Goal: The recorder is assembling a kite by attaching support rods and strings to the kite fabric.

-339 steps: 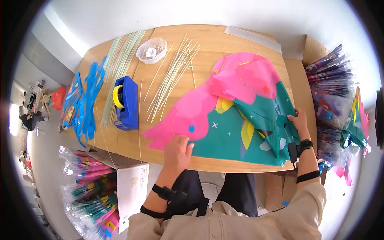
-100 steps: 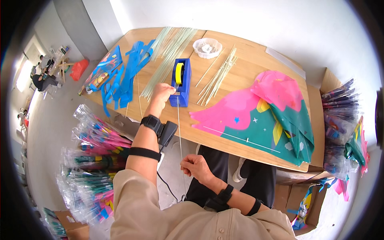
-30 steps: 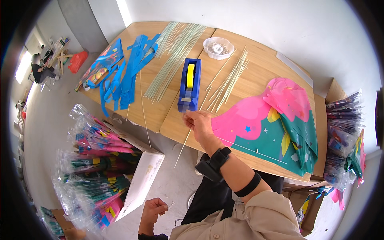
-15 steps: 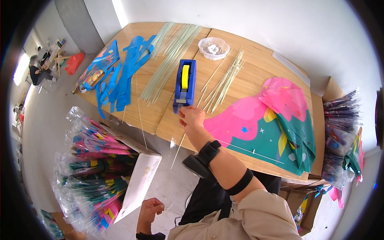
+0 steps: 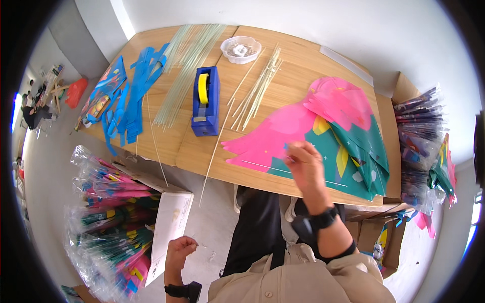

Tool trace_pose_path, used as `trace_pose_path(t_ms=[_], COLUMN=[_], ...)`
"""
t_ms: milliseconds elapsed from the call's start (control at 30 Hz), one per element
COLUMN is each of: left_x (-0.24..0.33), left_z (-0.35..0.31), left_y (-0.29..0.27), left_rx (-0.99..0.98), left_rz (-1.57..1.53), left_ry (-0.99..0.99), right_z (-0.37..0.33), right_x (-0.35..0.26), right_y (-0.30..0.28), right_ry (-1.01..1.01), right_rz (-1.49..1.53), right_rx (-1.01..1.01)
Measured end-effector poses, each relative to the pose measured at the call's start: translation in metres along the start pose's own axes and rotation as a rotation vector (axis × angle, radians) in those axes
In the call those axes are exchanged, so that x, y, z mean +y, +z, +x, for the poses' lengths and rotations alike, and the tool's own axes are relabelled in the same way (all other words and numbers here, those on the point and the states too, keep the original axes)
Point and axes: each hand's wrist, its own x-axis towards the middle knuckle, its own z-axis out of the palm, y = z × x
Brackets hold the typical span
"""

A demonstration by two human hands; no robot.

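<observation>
My right hand (image 5: 305, 166) hovers above the near edge of a pink and green printed kite-like sheet (image 5: 273, 126). Its thumb and fingers are pinched together, seemingly on a small piece of clear tape that hardly shows. Beneath and beside it, a thin white rod (image 5: 257, 164) lies along the sheet's near edge. To the left stands a blue tape dispenser (image 5: 212, 113) with a yellow-cored roll (image 5: 203, 88). My left hand (image 5: 180, 253) is low beside the white carton, below table height, with fingers closed; what they hold, if anything, is too small to make out.
On the wooden table (image 5: 184, 146) lie blue strips (image 5: 135, 101), pale thin sticks (image 5: 189, 76), a shorter stick bundle (image 5: 260, 91) and a clear tub of small parts (image 5: 241, 49). A carton (image 5: 172, 222) holds plastic-wrapped bundles (image 5: 113, 227). More wrapped bundles (image 5: 419, 146) stand at the right.
My right hand has left the tape dispenser and moved right, over the printed sheet. My left hand stays low with its fingers closed. The whole view has shifted slightly.
</observation>
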Motion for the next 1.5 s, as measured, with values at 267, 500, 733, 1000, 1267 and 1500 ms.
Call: trace_pose_path(t_ms=[267, 500, 733, 1000, 1267, 1500], left_x=[0.076, 0.126, 0.131, 0.125, 0.113, 0.112], left_z=[0.067, 0.099, 0.14, 0.189, 0.209, 0.205], left_y=[0.056, 0.111, 0.134, 0.147, 0.159, 0.168], left_rx=[-0.157, -0.296, -0.185, -0.065, 0.093, 0.213], left_rz=[0.506, 0.534, 0.464, 0.475, 0.646, 0.817], left_ry=[0.586, 0.399, 0.366, 0.448, 0.582, 0.616], right_z=[-0.082, -0.119, -0.097, -0.071, -0.061, -0.059], right_x=[-0.055, -0.064, -0.059, -0.05, -0.045, -0.049], right_y=[-0.168, -0.217, -0.224, -0.223, -0.222, -0.214], right_ry=[-0.04, -0.124, -0.269, -0.37, -0.409, -0.47], right_rz=[0.029, -0.186, -0.383, -0.499, -0.704, -1.078], right_rx=[0.217, 0.404, 0.522, 0.532, 0.576, 0.646])
